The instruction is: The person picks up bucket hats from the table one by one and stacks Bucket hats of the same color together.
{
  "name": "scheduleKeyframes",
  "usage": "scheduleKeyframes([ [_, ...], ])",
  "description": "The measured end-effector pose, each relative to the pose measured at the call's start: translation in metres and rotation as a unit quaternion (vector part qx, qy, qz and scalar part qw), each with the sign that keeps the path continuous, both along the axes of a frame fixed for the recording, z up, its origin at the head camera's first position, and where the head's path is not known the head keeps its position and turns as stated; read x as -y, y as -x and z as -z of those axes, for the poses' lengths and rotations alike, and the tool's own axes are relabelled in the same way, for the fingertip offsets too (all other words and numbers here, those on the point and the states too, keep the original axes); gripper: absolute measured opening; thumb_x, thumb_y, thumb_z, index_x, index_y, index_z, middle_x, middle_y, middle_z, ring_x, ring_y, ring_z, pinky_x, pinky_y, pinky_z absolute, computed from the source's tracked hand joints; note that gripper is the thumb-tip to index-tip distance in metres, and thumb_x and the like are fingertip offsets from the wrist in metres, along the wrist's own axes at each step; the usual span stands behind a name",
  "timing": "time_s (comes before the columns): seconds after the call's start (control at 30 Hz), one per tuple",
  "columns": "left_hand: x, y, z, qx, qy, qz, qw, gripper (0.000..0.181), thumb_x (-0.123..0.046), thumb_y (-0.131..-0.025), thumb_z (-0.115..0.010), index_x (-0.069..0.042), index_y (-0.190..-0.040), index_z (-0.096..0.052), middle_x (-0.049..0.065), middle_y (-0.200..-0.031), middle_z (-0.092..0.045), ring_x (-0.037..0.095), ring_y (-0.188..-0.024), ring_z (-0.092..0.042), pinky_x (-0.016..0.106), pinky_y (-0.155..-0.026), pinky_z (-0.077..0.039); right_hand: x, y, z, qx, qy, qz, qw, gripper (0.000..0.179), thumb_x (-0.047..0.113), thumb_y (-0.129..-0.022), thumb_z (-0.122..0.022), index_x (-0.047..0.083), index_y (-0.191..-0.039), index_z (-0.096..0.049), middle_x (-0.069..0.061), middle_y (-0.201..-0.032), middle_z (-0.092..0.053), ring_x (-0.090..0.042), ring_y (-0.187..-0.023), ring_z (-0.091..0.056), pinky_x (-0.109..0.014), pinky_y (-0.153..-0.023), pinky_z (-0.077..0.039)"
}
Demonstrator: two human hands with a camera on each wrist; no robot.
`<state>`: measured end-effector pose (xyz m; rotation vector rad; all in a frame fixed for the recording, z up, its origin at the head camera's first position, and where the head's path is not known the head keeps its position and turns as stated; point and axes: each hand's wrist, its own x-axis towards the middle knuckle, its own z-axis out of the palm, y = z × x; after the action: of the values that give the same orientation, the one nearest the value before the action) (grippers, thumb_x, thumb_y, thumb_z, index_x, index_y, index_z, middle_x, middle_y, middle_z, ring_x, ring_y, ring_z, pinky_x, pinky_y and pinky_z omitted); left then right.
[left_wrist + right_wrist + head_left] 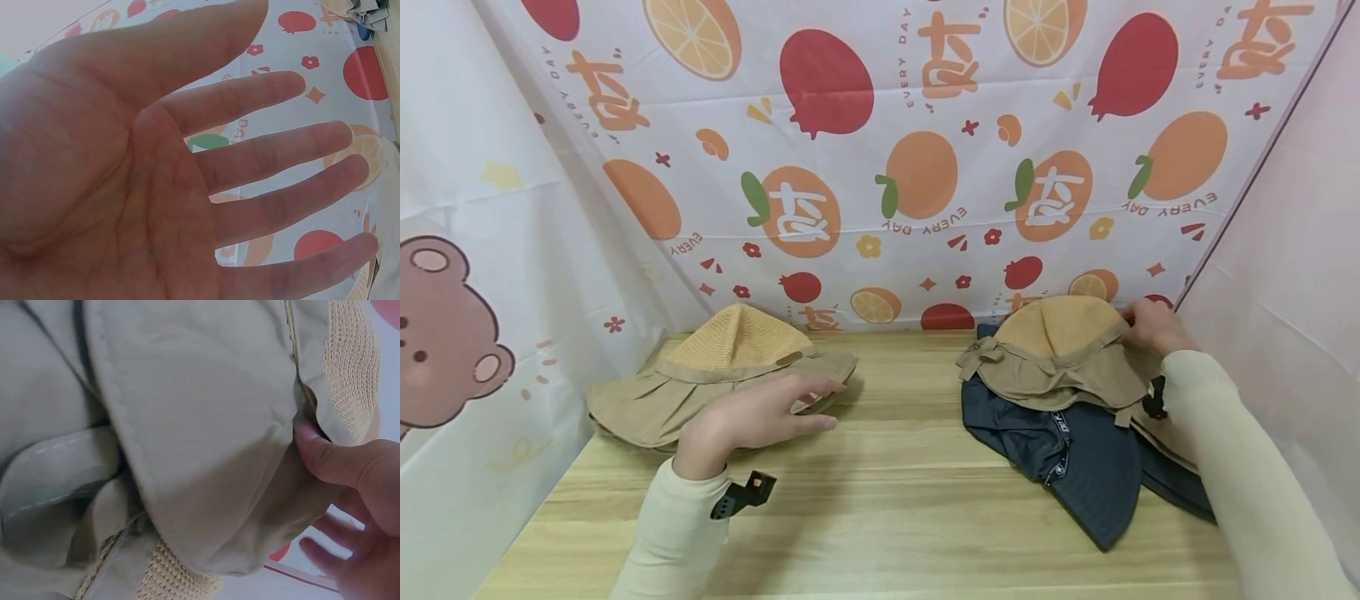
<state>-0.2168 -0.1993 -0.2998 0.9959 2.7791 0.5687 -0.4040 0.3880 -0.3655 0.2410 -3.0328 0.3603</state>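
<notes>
On the right, my right hand pinches the edge of a straw-topped sun hat with a tan cloth brim and a bow. In the right wrist view the thumb presses on the tan cloth brim, and the other fingers show behind it. That hat lies on a dark navy cap. My left hand, fingers spread and holding nothing, is over the front of another straw and tan sun hat at the left. The left wrist view shows its bare palm.
Another tan brim and a second dark visor stick out under the right pile. Both piles lie on a wood-grain table. A fruit-print cloth hangs behind it, with white cloth on the left side.
</notes>
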Motion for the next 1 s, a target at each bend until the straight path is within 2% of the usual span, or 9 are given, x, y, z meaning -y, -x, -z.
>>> scheduleKeyframes([
  [0.17, 0.003, 0.000, 0.001, 0.005, -0.012, -0.003, 0.9999, 0.042, -0.024, -0.099, -0.070, -0.004, -0.135, -0.064, 0.010, -0.136, -0.067, 0.028, -0.113, -0.070, 0.051, -0.101, -0.054, -0.002, -0.001, -0.007, -0.011, -0.005, -0.024, 0.9996, 0.033, 0.009, -0.084, -0.079, -0.007, -0.113, -0.073, -0.029, -0.102, -0.072, -0.044, -0.093, -0.064, -0.060, -0.084, -0.052],
  [0.37, 0.005, -0.001, 0.000, 0.005, -0.024, -0.001, 0.9997, 0.046, -0.027, -0.098, -0.071, -0.003, -0.136, -0.063, 0.011, -0.137, -0.066, 0.029, -0.114, -0.069, 0.051, -0.101, -0.054, -0.005, 0.000, -0.022, 0.005, -0.018, -0.065, 0.9977, 0.027, 0.009, -0.078, -0.084, -0.006, -0.098, -0.074, -0.018, -0.085, -0.073, -0.030, -0.079, -0.062, -0.048, -0.074, -0.053],
  [0.5, 0.006, 0.000, 0.001, 0.001, -0.029, 0.008, 0.9995, 0.047, -0.027, -0.098, -0.072, -0.002, -0.136, -0.063, 0.014, -0.138, -0.065, 0.031, -0.114, -0.069, 0.051, -0.100, -0.054, -0.005, -0.005, -0.035, 0.047, -0.022, -0.094, 0.9942, 0.032, 0.010, -0.078, -0.085, -0.007, -0.102, -0.072, -0.014, -0.088, -0.074, -0.026, -0.082, -0.065, -0.048, -0.077, -0.055],
  [0.6, 0.008, 0.000, 0.002, 0.003, -0.025, 0.000, 0.9997, 0.047, -0.025, -0.098, -0.072, -0.002, -0.138, -0.062, 0.015, -0.140, -0.064, 0.034, -0.115, -0.069, 0.052, -0.101, -0.054, -0.003, -0.011, -0.046, 0.095, -0.014, -0.104, 0.9899, 0.041, 0.014, -0.085, -0.081, -0.013, -0.113, -0.068, -0.019, -0.097, -0.075, -0.029, -0.088, -0.067, -0.051, -0.082, -0.056],
  [0.7, 0.009, -0.001, 0.001, 0.006, -0.018, -0.010, 0.9998, 0.048, -0.026, -0.098, -0.071, -0.003, -0.139, -0.061, 0.014, -0.141, -0.064, 0.035, -0.117, -0.068, 0.052, -0.101, -0.054, 0.000, -0.015, -0.053, 0.119, -0.016, -0.106, 0.9871, 0.044, 0.020, -0.094, -0.074, -0.016, -0.118, -0.066, -0.025, -0.104, -0.074, -0.035, -0.094, -0.069, -0.054, -0.085, -0.056],
  [0.83, 0.008, -0.004, -0.001, 0.012, -0.011, -0.016, 0.9997, 0.048, -0.026, -0.098, -0.071, -0.004, -0.140, -0.061, 0.013, -0.141, -0.064, 0.036, -0.120, -0.067, 0.053, -0.103, -0.053, 0.002, -0.018, -0.059, 0.106, -0.037, -0.108, 0.9878, 0.034, 0.021, -0.097, -0.071, -0.011, -0.109, -0.071, -0.025, -0.103, -0.075, -0.037, -0.094, -0.070, -0.053, -0.083, -0.057],
  [0.93, 0.007, -0.005, -0.001, 0.015, -0.009, -0.018, 0.9997, 0.048, -0.027, -0.098, -0.071, -0.004, -0.140, -0.061, 0.012, -0.141, -0.064, 0.036, -0.122, -0.066, 0.053, -0.103, -0.052, 0.004, -0.021, -0.062, 0.098, -0.047, -0.110, 0.9879, 0.027, 0.021, -0.095, -0.074, -0.005, -0.100, -0.074, -0.015, -0.093, -0.076, -0.026, -0.084, -0.067, -0.043, -0.075, -0.055],
  [1.0, 0.007, -0.005, -0.001, 0.015, -0.010, -0.017, 0.9997, 0.049, -0.028, -0.098, -0.071, -0.005, -0.140, -0.061, 0.012, -0.141, -0.064, 0.036, -0.122, -0.066, 0.053, -0.103, -0.052, 0.007, -0.024, -0.066, 0.097, -0.045, -0.114, 0.9876, 0.023, 0.021, -0.093, -0.076, -0.002, -0.095, -0.073, -0.007, -0.086, -0.074, -0.020, -0.077, -0.060, -0.036, -0.068, -0.050],
])
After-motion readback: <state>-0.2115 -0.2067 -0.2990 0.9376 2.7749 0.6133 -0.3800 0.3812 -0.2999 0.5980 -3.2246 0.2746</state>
